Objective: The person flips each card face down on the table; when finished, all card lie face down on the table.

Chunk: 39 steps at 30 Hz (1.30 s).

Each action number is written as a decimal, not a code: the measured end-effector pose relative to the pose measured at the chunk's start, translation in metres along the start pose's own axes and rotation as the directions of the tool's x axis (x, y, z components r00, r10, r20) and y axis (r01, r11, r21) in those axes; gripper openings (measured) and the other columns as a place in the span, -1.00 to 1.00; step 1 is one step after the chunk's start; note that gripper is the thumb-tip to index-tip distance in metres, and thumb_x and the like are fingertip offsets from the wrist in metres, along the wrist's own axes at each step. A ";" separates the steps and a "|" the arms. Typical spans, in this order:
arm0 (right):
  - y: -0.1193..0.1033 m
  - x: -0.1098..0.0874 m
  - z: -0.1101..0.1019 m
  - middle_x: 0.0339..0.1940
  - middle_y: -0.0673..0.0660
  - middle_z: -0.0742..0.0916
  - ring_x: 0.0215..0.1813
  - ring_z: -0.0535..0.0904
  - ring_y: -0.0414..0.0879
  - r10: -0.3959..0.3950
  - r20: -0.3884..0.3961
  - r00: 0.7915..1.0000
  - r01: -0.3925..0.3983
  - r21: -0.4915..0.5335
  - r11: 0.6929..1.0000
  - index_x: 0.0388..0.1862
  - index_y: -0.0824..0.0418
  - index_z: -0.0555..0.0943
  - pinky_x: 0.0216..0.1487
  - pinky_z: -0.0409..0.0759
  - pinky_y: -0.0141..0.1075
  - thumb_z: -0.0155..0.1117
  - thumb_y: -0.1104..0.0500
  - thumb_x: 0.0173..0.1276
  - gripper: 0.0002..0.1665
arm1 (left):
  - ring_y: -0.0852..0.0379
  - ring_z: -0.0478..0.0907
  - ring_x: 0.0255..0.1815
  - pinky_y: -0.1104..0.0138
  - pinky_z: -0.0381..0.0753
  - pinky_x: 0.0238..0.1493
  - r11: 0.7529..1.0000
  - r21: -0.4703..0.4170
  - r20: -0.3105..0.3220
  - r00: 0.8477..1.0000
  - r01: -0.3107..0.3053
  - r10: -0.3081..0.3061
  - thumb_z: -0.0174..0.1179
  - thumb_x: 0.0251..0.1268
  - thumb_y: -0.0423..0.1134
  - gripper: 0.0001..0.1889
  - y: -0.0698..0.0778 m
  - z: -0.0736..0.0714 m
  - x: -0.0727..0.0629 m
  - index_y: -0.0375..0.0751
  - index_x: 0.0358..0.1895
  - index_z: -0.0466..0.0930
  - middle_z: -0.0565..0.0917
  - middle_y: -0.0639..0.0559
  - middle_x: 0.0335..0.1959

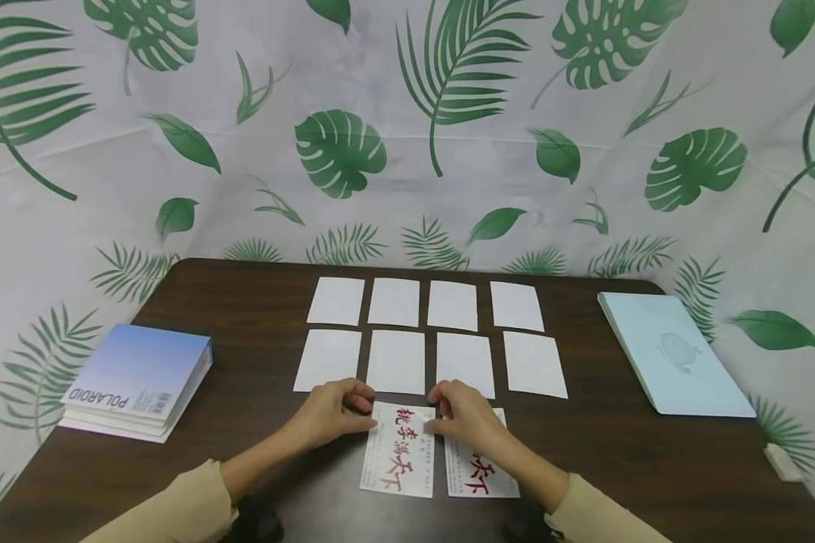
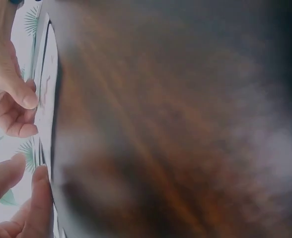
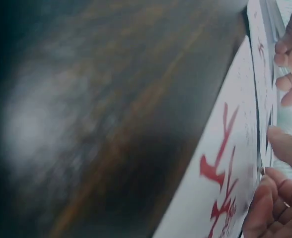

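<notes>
A white card with red brush characters lies on the dark table between both hands. My left hand is at its upper left edge, thumb at the edge and fingertips by the corner, with a gap between thumb and fingers. Across from it, my right hand has its thumb at the upper right edge, its other fingers bent and apart from the thumb. A second card with red characters lies partly under the right hand in the head view; its print also shows as a large red-lettered card in the right wrist view.
Beyond the hands, several blank white cards stand in two rows, including a nearer left card and a farther right card. A blue-and-white Polaroid album lies left. On the right is a pale blue book. A leaf-print cloth hangs behind.
</notes>
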State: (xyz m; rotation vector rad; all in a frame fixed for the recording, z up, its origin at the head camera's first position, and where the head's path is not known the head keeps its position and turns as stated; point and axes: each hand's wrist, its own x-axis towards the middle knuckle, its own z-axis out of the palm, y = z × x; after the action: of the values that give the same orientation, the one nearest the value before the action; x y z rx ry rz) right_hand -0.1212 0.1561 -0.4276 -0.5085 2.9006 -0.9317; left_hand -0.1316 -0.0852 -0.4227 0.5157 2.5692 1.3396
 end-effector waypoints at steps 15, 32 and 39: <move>-0.002 0.004 0.008 -0.58 -0.13 0.50 -0.54 0.31 -0.33 -0.083 -0.005 0.997 0.083 0.038 0.996 -0.41 0.12 0.42 -0.56 0.30 -0.49 0.45 0.27 0.06 -0.68 | 0.28 0.50 -0.48 0.50 0.51 -0.50 0.996 -0.086 -0.043 0.999 0.021 -0.024 0.37 0.02 -0.34 -0.81 -0.007 0.007 -0.003 -0.27 -0.30 0.58 0.61 0.07 -0.48; -0.051 -0.008 0.025 -0.50 -0.01 0.60 -0.50 0.44 -0.39 -0.089 0.016 0.996 0.077 0.377 0.923 -0.34 0.26 0.50 -0.50 0.49 -0.50 0.45 0.15 0.10 -0.69 | 0.23 0.57 -0.65 0.30 0.67 -0.55 0.938 -0.332 0.008 0.995 0.098 -0.101 0.23 0.11 -0.43 -0.83 0.018 -0.004 0.002 -0.41 -0.24 0.50 0.58 -0.01 -0.53; -0.059 -0.010 0.023 -0.51 -0.01 0.60 -0.54 0.45 -0.36 -0.033 0.007 0.999 0.027 0.411 0.911 -0.34 0.25 0.48 -0.55 0.47 -0.51 0.45 0.08 0.08 -0.63 | 0.14 0.63 -0.59 0.25 0.69 -0.50 0.914 -0.395 0.043 0.995 0.098 -0.088 0.19 0.25 -0.31 -0.75 0.029 -0.004 -0.002 -0.45 -0.12 0.47 0.62 -0.10 -0.39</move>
State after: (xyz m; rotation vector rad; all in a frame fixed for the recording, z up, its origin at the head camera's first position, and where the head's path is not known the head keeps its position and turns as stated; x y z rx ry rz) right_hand -0.0910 0.1013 -0.4127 -0.5200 2.5734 -1.4854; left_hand -0.1244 -0.0737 -0.3961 0.3275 2.1805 1.7441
